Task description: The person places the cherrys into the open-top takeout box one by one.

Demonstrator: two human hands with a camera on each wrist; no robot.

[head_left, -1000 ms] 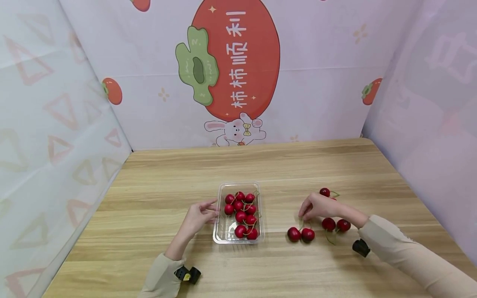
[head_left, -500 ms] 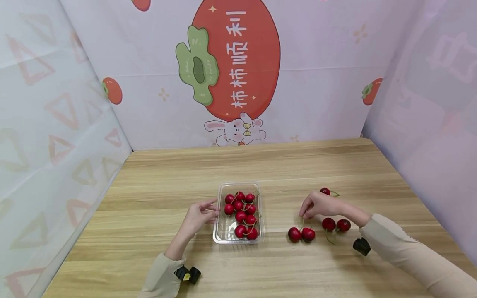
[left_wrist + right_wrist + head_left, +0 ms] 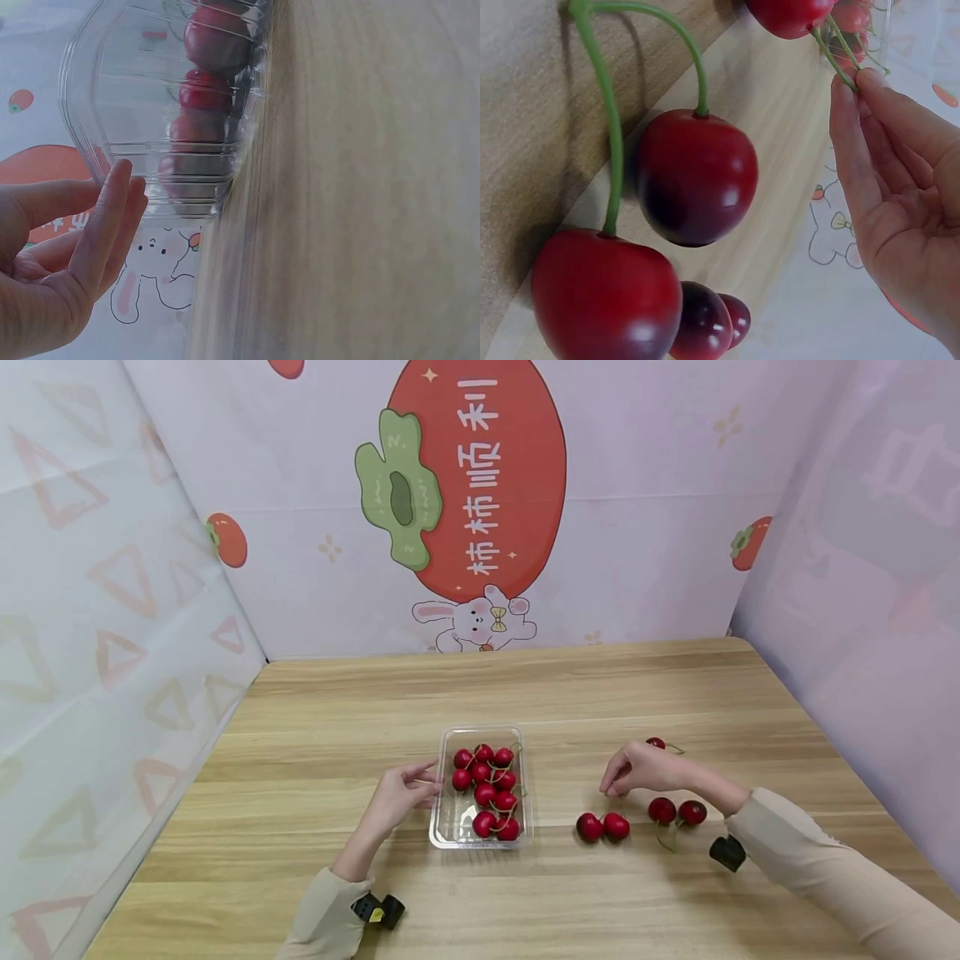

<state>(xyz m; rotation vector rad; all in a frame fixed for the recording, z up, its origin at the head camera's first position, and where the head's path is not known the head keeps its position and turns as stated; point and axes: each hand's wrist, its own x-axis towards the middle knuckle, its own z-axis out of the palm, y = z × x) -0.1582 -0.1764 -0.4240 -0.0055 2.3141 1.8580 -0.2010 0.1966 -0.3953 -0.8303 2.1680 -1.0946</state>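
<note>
Steadying the clear tray (image 3: 444, 827) with my left hand (image 3: 401, 793), fingers straight against its side; my right hand (image 3: 637, 770) pinches the cherry pair's (image 3: 602, 827) stems, lifting them just clear of the table (image 3: 525, 693).

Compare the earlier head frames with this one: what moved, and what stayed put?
Little changed. The right hand rose slightly, pinching the stems of the cherry pair, which shifted a touch. The left hand stayed at the left wall of the clear tray; the tray's cherries and the other loose cherries did not move.
</note>
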